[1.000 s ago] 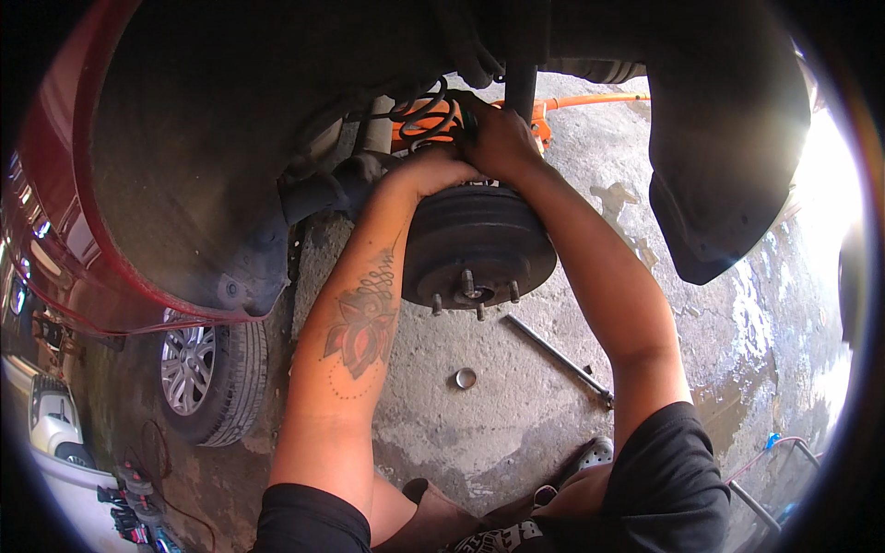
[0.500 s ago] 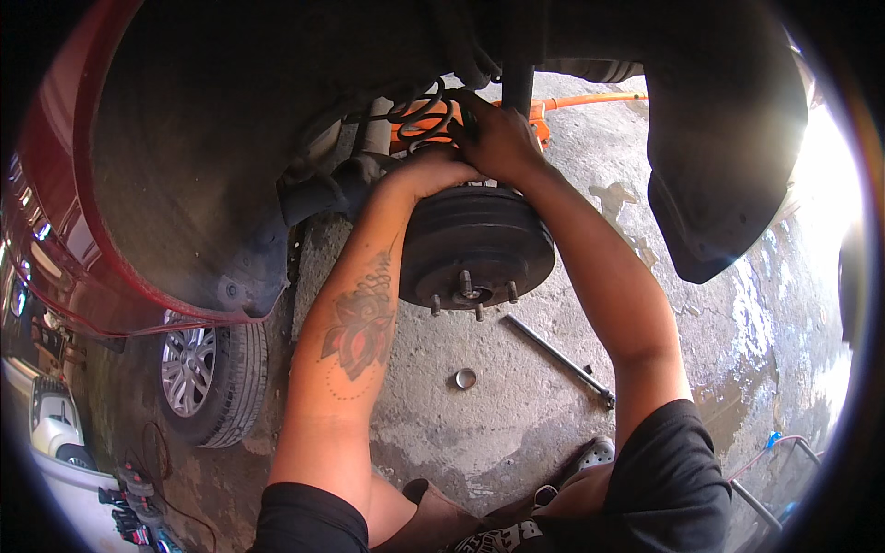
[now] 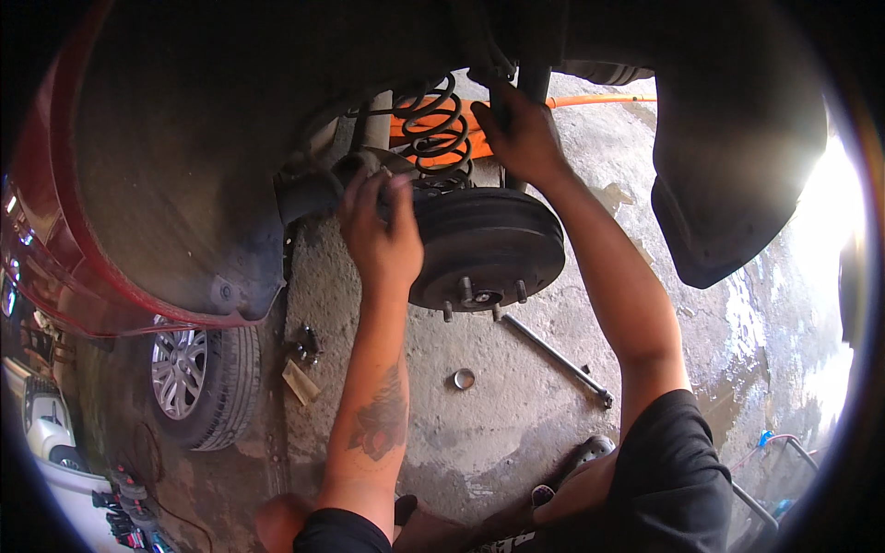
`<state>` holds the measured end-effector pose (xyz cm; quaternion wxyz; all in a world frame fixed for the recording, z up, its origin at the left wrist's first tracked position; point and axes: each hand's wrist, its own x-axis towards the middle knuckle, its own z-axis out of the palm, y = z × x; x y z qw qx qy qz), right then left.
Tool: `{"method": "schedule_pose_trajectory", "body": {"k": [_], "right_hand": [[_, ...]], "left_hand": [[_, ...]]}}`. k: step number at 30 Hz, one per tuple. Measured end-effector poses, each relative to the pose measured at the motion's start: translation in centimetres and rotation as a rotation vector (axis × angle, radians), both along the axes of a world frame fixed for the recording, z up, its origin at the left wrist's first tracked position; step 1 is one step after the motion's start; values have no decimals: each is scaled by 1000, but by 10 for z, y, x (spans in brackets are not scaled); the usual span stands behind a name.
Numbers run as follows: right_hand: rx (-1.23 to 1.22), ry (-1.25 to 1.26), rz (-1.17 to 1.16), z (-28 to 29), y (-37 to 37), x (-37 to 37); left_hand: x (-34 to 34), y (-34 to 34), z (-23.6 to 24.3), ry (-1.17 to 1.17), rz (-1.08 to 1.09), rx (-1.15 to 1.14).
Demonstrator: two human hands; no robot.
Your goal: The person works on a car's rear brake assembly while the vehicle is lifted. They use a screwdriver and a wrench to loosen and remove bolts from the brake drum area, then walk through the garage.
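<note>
A dark brake drum [image 3: 489, 241] with several wheel studs hangs under the raised car. My left hand [image 3: 383, 235] is up beside the drum's left edge, near the axle beam. Its thumb and fingers point upward and apart, slightly blurred, with no held thing plain to see. Above and behind the drum, my right hand [image 3: 524, 138] is wrapped against the upright shock absorber [image 3: 535, 88]; its fingertips are partly lost in the dark. Between the hands stands a black coil spring [image 3: 438, 129].
An orange floor jack [image 3: 475, 138] lies behind the spring. On the concrete are a metal bar [image 3: 558, 359], a small round cap [image 3: 463, 379], small dark parts [image 3: 307, 343] and a flat tan piece [image 3: 300, 382]. A removed wheel [image 3: 235, 387] is at left; a dark mudflap [image 3: 728, 184] hangs at right.
My left hand has come away from the top of the drum, moving left and toward me. My right hand has shifted slightly right and up along the shock absorber. The spring is now more visible.
</note>
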<state>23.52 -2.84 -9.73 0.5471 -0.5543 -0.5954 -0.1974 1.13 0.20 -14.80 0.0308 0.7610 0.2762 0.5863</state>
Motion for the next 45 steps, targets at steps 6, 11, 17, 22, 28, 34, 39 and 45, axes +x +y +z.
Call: {"method": "schedule_pose_trajectory", "body": {"k": [6,11,17,22,28,34,39,45], "right_hand": [[193,-28,69,49,-16,1],[283,40,235,76,-29,-20],[-27,101,294,104,-81,-41],[-73,-10,330,109,-90,-39],[-25,-145,194,91,-77,-34],[-176,-113,104,95,-87,-53],[-549,-313,408,105,-113,-68],[-1526,-660,1307,-42,-131,-117]], "left_hand": [[-17,-11,-171,-500,135,-550],[-11,-61,-291,261,14,-909],[-24,-28,-274,-553,25,-1649],[-17,-7,-216,-965,-61,-1601],[4,-24,-159,-1160,-538,-1354],[10,-35,-152,-1161,-644,-1463],[7,-26,-172,-1132,-644,-1536],[16,-8,-204,-1177,-696,-1457]]}}
